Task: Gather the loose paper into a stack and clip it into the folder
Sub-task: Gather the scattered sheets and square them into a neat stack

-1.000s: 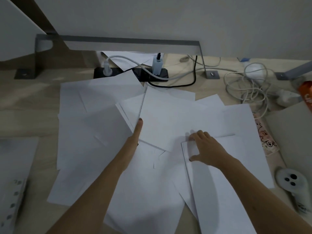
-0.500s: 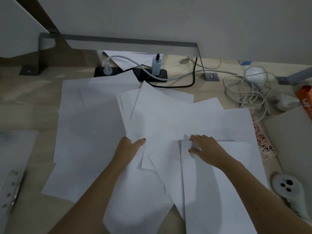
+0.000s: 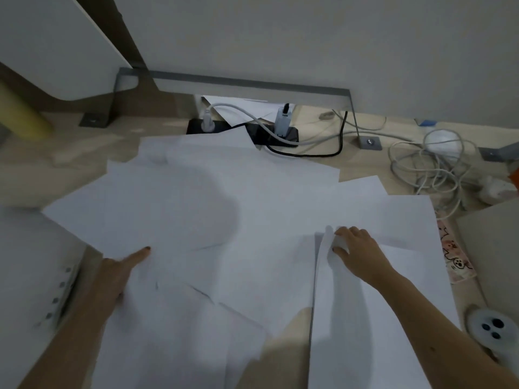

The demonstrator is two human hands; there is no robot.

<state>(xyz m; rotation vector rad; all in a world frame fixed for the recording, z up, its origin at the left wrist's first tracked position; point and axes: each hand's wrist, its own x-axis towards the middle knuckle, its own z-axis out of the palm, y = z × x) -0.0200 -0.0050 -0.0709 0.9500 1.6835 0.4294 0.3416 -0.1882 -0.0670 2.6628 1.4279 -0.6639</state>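
Two bare arms, dark-polished nails

The left forearm (image 3: 70, 332) and right forearm (image 3: 421, 313) are uncovered from the near edge of the floor (image 3: 289, 332) up to the wrists. On the left hand (image 3: 115, 276), the one digit in view ends in a dark-painted nail (image 3: 147, 248). The right hand (image 3: 361, 255) shows the same dark polish on its thumbnail (image 3: 334, 249); its other nails are too blurred to read. A small dark speck (image 3: 432, 348) marks the right forearm.

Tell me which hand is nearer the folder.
Left. The left hand lies right beside the folder; the right hand is far off across the paper.
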